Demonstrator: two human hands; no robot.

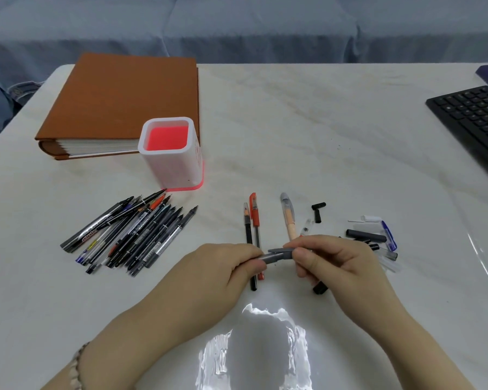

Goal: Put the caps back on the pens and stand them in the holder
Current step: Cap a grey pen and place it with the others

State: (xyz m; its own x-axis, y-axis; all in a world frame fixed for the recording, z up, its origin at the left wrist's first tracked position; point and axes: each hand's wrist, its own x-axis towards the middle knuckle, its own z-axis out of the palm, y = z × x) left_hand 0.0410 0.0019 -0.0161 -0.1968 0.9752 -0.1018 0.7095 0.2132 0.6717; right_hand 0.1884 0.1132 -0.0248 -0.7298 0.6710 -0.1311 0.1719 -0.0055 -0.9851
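Pen (267, 259) and grey cap (280, 251) meet between the two grips: left grip (227, 266) curls round the barrel, right grip (330, 260) pinches the cap. Pushed off-axis, the cap could jam or slip. Holder (169, 170) stands beyond the left grip, no pens in it yet.

Your tabletop (293, 122) looks like pale marbled stone under a glossy film that glares at its near edge. The holder (168, 167) is smooth white plastic. The album (124, 94) has a matt brown cloth-like cover over paper pages. The grey pen (273, 256) and keyboard (473, 119) look like matt plastic.
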